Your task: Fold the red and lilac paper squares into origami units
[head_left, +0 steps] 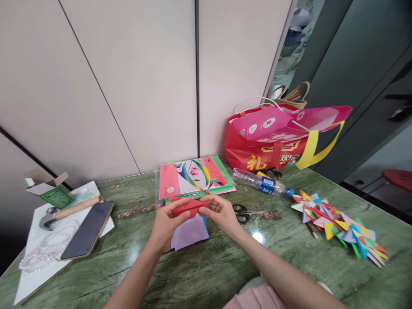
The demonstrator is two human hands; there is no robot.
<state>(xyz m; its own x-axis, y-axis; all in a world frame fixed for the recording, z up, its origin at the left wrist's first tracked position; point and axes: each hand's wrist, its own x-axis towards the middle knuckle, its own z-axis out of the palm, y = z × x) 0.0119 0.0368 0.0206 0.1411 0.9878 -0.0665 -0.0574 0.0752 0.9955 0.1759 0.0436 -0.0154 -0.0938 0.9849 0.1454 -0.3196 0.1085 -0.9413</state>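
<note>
Both my hands hold a folded piece of red paper (189,207) above the green marble table (206,266). My left hand (167,223) pinches its left end and my right hand (222,213) pinches its right end, fingers closed on it. Just beneath lie loose purple and blue paper sheets (189,233). Behind them sits a pack of coloured paper (195,176) in a clear wrapper.
Black-handled scissors (242,212) lie right of my hands. A plastic bottle (262,182) lies further back, beside a red shopping bag (277,141). A pile of folded coloured paper shapes (341,225) is at the right. At the left: a phone (88,229), a hammer (69,210), beads and a small box (48,189).
</note>
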